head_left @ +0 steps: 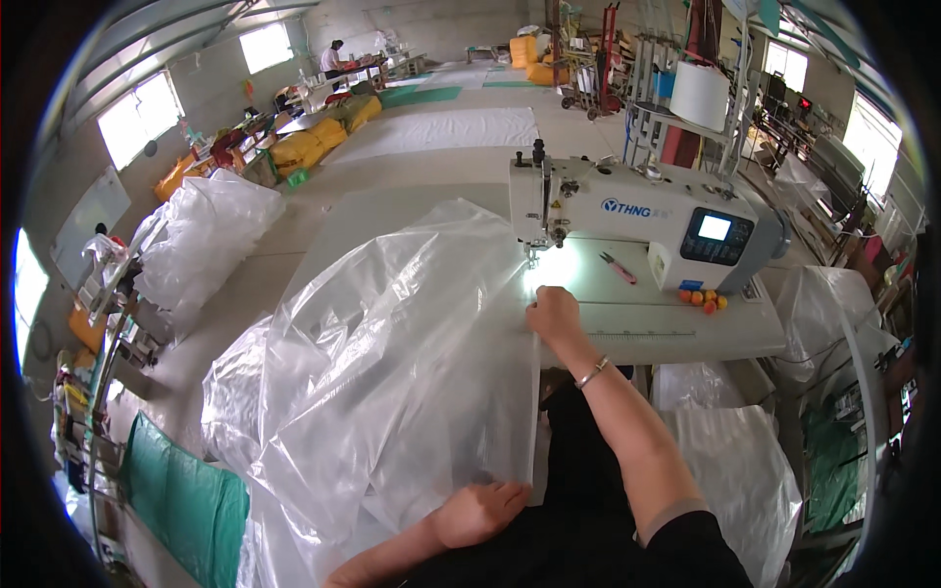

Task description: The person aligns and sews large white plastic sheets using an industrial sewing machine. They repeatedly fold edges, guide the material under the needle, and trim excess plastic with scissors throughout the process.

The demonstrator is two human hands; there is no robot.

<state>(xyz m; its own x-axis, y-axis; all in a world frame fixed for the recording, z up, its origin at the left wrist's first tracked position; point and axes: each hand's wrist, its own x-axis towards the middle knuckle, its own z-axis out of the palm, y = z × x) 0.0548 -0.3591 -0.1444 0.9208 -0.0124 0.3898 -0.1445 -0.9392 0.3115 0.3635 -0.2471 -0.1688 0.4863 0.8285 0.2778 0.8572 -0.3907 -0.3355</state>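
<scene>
Clear plastic sheeting (392, 363) lies in a big wrinkled drape over the left part of the pale sewing table (667, 338) and spills down toward the worker's lap, its straight right edge running up to the needle area; off to my left a green sheet (186, 495) hangs low, with a crumpled translucent heap (201, 235) above it; further back, yellow sacks (304, 149) are piled along the wall, and another person (331, 61) is at a far table; a white cloth (441, 132) is spread on the floor.

Nearer the middle, the worker's left hand (480, 514) is at the lower end of the sheeting's right edge, fingers curled together on the plastic, though how firmly they grip I can't tell; up and to the right, the right hand (555, 316) is folded into a fist, clamped on that same edge just below the presser foot (532, 261); a metal bracelet (592, 372) circles its wrist.

Beyond it, pink-handled snips (619, 269) lie in the lamplight beneath the white sewing machine (627, 208); small orange and yellow balls (706, 300) cluster by its base; a white thread cone (700, 96) stands behind; more clear plastic (735, 480) hangs below the table at right.
</scene>
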